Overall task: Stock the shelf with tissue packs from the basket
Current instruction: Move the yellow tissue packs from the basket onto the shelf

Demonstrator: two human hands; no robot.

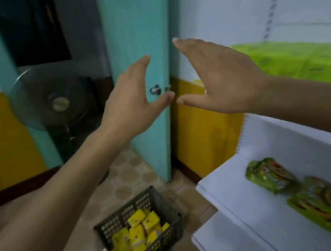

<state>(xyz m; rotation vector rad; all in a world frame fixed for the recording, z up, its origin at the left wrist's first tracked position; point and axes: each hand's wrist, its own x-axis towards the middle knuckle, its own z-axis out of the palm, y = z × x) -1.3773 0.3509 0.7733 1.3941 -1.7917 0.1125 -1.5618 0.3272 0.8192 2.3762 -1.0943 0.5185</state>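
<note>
Hands raised, palms facing, fingers straight, grasping nothing: left hand point(133, 100), right hand point(220, 76). Boxy yellow tissue packs point(138, 233) heaped in dark slatted plastic basket point(166, 208) on floor beside smooth white shelf point(225, 183).

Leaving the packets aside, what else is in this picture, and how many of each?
Hands: 2, the left hand and the right hand
Black basket: 1
Fan: 1
Teal door: 1
White shelf unit: 1
Total: 6
The yellow packs and green packets are too blurred to count.
</note>
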